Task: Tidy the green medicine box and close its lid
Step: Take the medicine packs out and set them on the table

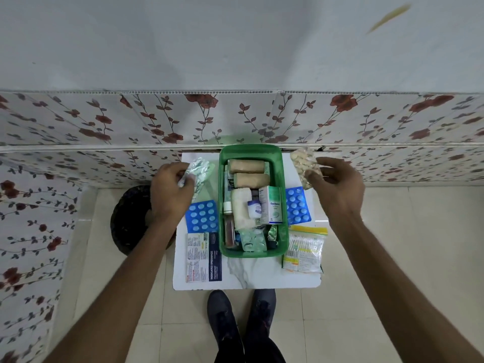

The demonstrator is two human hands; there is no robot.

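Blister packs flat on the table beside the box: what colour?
Blue, with pale round tablets; head view.

Green medicine box [284,176], lidless, upright, crammed with medicines, mid-table

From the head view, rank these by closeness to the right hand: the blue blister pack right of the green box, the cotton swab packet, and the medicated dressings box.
Measured from the right hand:
1. Blue blister pack, just right of the green box, nearest.
2. Cotton swab packet, at the table's front right.
3. Medicated dressings box, front left, across the green box, farthest.
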